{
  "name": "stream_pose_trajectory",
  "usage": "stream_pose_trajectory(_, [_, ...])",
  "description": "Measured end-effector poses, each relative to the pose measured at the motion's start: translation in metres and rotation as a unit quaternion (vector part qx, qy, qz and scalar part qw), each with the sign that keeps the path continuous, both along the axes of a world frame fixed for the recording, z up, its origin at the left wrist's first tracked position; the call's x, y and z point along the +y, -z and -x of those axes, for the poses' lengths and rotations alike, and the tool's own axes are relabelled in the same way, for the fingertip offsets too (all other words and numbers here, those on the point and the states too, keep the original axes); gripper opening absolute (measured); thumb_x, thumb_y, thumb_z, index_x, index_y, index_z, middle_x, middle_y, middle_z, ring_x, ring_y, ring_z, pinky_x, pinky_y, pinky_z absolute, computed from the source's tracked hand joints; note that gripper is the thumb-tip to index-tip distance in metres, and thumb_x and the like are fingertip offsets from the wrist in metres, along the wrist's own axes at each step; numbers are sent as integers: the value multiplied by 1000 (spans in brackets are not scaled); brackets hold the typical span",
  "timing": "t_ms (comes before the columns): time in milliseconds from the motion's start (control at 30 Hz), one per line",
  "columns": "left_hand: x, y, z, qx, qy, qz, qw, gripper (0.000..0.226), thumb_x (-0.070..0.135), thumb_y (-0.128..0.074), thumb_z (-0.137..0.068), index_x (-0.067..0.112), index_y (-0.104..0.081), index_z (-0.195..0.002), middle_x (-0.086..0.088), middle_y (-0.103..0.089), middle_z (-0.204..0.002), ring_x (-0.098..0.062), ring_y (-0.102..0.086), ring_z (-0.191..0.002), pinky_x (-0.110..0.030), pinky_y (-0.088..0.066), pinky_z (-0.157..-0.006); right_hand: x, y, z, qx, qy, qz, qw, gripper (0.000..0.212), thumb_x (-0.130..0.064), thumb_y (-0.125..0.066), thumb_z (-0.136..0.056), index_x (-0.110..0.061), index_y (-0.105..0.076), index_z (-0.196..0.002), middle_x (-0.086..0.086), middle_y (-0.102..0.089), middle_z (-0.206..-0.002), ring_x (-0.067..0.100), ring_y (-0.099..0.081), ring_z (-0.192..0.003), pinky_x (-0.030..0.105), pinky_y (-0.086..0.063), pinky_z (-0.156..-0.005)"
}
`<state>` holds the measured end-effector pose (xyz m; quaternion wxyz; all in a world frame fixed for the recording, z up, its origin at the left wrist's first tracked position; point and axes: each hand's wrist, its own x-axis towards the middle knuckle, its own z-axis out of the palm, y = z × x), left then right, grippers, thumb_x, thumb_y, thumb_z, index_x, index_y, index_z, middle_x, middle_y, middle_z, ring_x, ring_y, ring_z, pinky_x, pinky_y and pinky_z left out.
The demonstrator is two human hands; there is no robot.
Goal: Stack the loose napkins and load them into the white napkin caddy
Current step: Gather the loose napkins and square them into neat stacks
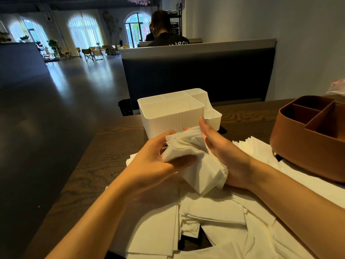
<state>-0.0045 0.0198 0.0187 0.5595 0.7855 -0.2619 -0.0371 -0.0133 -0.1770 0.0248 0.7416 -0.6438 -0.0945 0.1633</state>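
Head view, left hand [158,156] grip curled round napkin stack [194,161], right hand [222,146] flat against it

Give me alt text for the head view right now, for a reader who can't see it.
Both hands hold a bundle of white napkins above a wooden table: the left hand grips it, the right hand presses flat against its side. An empty white caddy stands just behind, loose napkins lie scattered in front, and a brown caddy sits at right.

I see napkin caddy [172,114] on tabletop [104,157]. Napkin bundle [194,157] just before caddy, between my hands. Loose napkins [214,221] on tabletop nearer me than caddy. Second caddy [313,139] right of it.
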Motion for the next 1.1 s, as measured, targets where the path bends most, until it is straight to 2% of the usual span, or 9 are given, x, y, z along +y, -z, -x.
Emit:
stream_pose_trajectory(167, [1, 0, -2, -2, -70, 101, 992, 52, 37, -80, -72, 33, -65, -122, 12, -75, -110, -10, -71, -104, -30, -61, -84, 0, -1, 0, -42, -12, 7, 999, 57, -73, -35, -93, -41, -49, -139, -5, -64, -135, 21, -63, -124, 45, -50, -107])
stream_pose_trajectory(233, [3, 1, -6, 3, -101, 144, 984, 55, 37, -81, -71, 32, -64, -123, 10, -75, -109, -13, -72, -104, -30, -61, -84, -3, -1, -5, -104, 36, 67, 992, 63, -70, -49, -85, -41, -47, -141, -12, -62, -134, 17, -59, -128, 38, -50, -105])
stream_pose_trajectory(300, [5, 2, -9, 11, -111, 172, 979, 60, 37, -84, -71, 26, -63, -126, 5, -74, -110, -18, -72, -106, -34, -62, -85, -6, 2, -8, -208, 77, 201, 954, 73, -62, -68, -81, -42, -41, -145, -13, -58, -135, 13, -59, -125, 32, -54, -100])
stream_pose_trajectory(433, [9, 3, -9, -36, -109, 113, 987, 61, 34, -82, -75, 24, -55, -128, 7, -70, -110, -15, -72, -102, -30, -63, -77, -7, 11, -12, -335, 126, 288, 888, 68, -39, -76, -86, -33, -43, -145, -10, -63, -117, 8, -68, -104, 27, -60, -88])
stream_pose_trajectory(600, [12, 8, -14, -97, -101, 46, 989, 65, 36, -77, -84, 33, -49, -143, 7, -64, -131, -11, -69, -111, -29, -62, -85, -12, 17, -18, -374, 75, 363, 850, 64, -39, -73, -91, -33, -41, -146, -11, -56, -129, 6, -59, -115, 13, -53, -89])
stream_pose_trajectory(767, [7, 18, -17, -158, -99, -7, 982, 38, 35, -59, -100, 26, -64, -136, 7, -69, -127, -9, -66, -116, -36, -61, -92, -11, 22, -21, -404, 80, 408, 815, 56, -40, -69, -93, -30, -45, -143, -11, -53, -133, 1, -51, -117, 6, -47, -86])
stream_pose_trajectory(900, [6, 15, -17, -122, -119, 24, 985, 34, 35, -52, -103, 27, -68, -132, 8, -72, -122, -7, -67, -110, -30, -60, -86, -10, 23, -20, -393, 71, 404, 823, 45, -36, -66, -95, -29, -51, -137, -11, -58, -129, 1, -53, -111, 9, -49, -86])
stream_pose_trajectory(1033, [4, 6, -12, -15, -124, 122, 985, 33, 39, -46, -98, 27, -74, -111, 10, -76, -113, -17, -70, -102, -45, -62, -84, -9, 21, -20, -373, 81, 363, 850, 31, -31, -61, -99, -26, -58, -130, -18, -62, -117, -7, -57, -105, 6, -48, -86])
stream_pose_trajectory(1100, [3, 4, -10, 24, -109, 164, 980, 33, 38, -46, -98, 24, -74, -107, 3, -76, -112, -24, -71, -100, -45, -62, -80, -10, 20, -20, -361, 79, 347, 862, 34, -33, -62, -98, -29, -56, -132, -21, -60, -115, -6, -58, -105, 7, -50, -85])
